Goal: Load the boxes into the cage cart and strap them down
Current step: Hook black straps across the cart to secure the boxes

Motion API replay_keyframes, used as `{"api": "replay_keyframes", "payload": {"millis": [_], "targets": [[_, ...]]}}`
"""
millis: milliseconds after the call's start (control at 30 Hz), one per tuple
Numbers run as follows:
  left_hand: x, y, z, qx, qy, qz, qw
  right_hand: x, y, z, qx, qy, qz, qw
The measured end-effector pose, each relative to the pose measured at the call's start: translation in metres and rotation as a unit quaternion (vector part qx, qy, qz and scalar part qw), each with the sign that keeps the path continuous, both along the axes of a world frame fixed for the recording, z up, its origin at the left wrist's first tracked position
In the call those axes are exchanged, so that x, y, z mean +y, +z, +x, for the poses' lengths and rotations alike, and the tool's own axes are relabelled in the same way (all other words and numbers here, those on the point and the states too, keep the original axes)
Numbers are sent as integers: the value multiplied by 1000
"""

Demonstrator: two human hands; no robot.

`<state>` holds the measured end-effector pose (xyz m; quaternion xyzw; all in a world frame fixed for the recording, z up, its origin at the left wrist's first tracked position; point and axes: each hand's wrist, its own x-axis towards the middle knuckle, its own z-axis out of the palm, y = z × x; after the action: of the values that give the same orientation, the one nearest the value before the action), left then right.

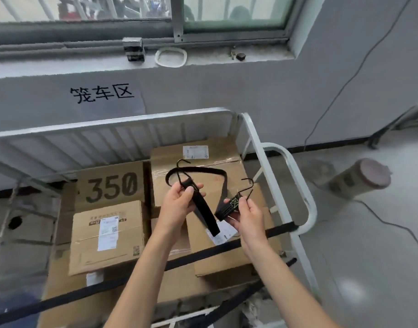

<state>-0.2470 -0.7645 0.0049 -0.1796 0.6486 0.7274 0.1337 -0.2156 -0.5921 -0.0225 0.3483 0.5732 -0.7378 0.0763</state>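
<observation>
Boxes (108, 235) sit stacked inside the cart (108, 124); a fitted strap (203, 254) already runs across its near side to the right rail. A loose strap (198, 170) is held above the boxes, between both hands. Left hand (181, 201): fingers and thumb pinched on the webbing just below the left hook (179, 165), with a short tail hanging down from the grip. Right hand (247, 215): fingers curled round a folded bundle of the same strap, the right hook (248, 183) standing up just above it. Between the grips the strap arcs up and away, slack, its long axis roughly across the cart. The right hand is nearer the right rail, so that hook likely goes there first; the left side is well apart, and the bundle probably has to pay out to reach it. Hard to read: the cart's left side is blurred, the fitted strap's left end is cut off, and the lower box layers are hidden by the forearms.
</observation>
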Motion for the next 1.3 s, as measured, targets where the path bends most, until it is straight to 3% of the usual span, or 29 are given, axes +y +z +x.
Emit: {"api": "replay_keyframes", "payload": {"millis": [367,733,1067,1300], "targets": [[42,-28,-23,-22,-98,-68,993,6,-37,-20,-16,-184,-105,977],[55,-81,-76,-5,-23,-81,996,48,-137,-124,-62,-322,-206,922],[78,-116,-98,-33,-41,-81,995,61,-177,-164,-70,-358,-195,910],[73,-125,-121,-53,-31,-76,995,68,-172,-178,-64,-308,-148,938]]}}
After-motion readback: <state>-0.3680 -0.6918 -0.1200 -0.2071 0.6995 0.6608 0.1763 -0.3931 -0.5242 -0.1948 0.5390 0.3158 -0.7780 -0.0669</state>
